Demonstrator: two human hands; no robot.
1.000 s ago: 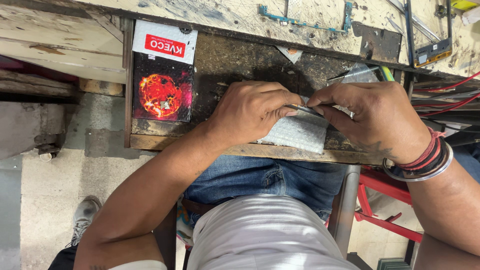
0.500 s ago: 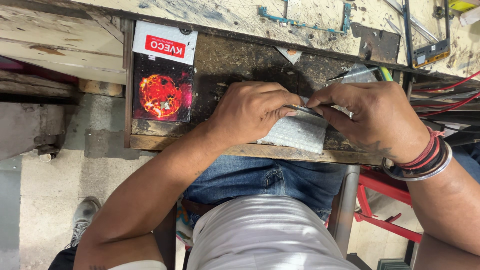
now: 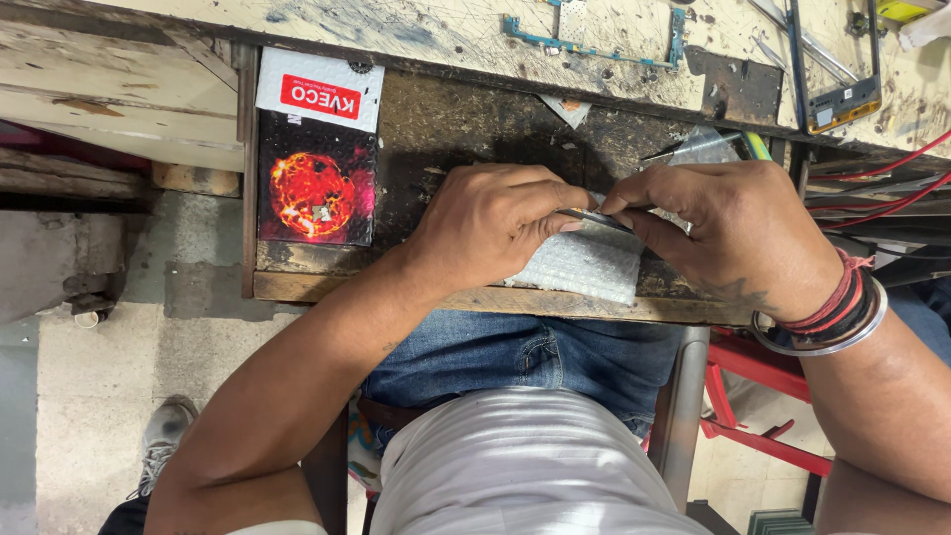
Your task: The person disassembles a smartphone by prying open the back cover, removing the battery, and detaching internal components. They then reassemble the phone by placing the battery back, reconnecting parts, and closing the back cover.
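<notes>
My left hand point(image 3: 495, 223) and my right hand point(image 3: 728, 238) meet fingertip to fingertip over a pulled-out wooden drawer point(image 3: 446, 129). Between them they pinch a thin, flat, dark metallic piece point(image 3: 592, 216), held edge-on; what it is stays unclear. Under the hands lies a white bubble-wrap pouch point(image 3: 584, 267) on the drawer floor. My right wrist wears red thread bands and a metal bangle point(image 3: 842, 317).
A flat box point(image 3: 317, 159) with a red fiery picture and white end lies at the drawer's left. On the scratched benchtop above sit a teal phone frame point(image 3: 594, 35) and a dark phone frame point(image 3: 837, 69). Red wires point(image 3: 882, 178) run at right. A red stool frame point(image 3: 763, 396) stands below.
</notes>
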